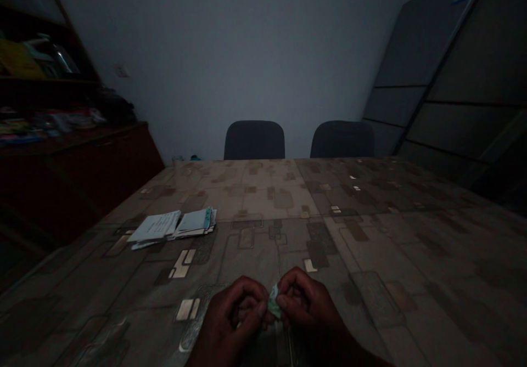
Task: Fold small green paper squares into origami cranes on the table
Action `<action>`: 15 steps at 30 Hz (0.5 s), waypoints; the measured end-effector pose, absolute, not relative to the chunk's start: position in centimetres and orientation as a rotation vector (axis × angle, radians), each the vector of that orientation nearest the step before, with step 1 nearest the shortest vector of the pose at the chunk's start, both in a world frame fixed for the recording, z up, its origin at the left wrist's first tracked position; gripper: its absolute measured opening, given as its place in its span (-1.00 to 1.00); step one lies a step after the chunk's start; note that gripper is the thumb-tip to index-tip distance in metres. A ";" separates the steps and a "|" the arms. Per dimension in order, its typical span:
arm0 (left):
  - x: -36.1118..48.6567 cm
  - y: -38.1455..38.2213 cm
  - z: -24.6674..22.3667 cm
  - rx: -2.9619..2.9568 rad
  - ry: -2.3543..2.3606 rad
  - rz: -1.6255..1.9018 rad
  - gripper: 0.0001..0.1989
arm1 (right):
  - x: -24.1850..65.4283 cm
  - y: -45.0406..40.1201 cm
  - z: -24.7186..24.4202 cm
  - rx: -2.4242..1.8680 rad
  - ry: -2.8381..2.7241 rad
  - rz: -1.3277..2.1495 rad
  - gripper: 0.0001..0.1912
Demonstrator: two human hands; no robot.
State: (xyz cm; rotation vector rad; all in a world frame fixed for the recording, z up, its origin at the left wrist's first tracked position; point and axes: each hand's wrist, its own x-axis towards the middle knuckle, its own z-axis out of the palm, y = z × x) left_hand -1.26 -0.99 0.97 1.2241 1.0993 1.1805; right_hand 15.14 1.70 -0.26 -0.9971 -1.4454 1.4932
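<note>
Fingertip work: the left hand (236, 315) and the right hand (308, 304) meet at the near side, and the step in hand looks like close handling of a small pale green piece (273, 302); whether it is being folded, unfolded or smoothed I cannot tell.
Next move: it seems to call for a light, steady pinch from each side, as the piece looks thin and little of it shows.
Left hand: narrow, fingers curled, thumb and index drawn close, the tips at the piece's left edge.
Right hand: narrow as well, thumb and index pinching the piece's right side.
Small pale green piece: between the 2 hands, roughly upright, over the near part of the worktop (296, 241); its material is hard to tell in the dim light.
Worktop cover: brownish, patterned with rounded rectangles and a few pale patches.
Paper piles: beyond the left hand and well apart from it, a left pile (155, 227) with writing too small to read, and just beside it a right pile (192, 223) with a green corner.
Chairs: 2 dark backs (254, 140) (342, 140) past the far edge, before a plain wall (247, 49).
</note>
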 end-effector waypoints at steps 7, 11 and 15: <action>-1.7 -0.6 1.1 1.453 1.115 1.152 -0.88 | 15.1 1.7 -0.4 -0.993 -1.477 1.471 -0.81; -2.1 -0.3 1.2 1.538 1.110 1.069 -0.87 | 15.2 1.7 -0.4 -0.995 -1.508 1.441 -0.83; -1.8 -0.5 1.2 1.490 1.175 1.054 -0.83 | 15.3 1.8 -0.6 -0.988 -1.530 1.385 -0.84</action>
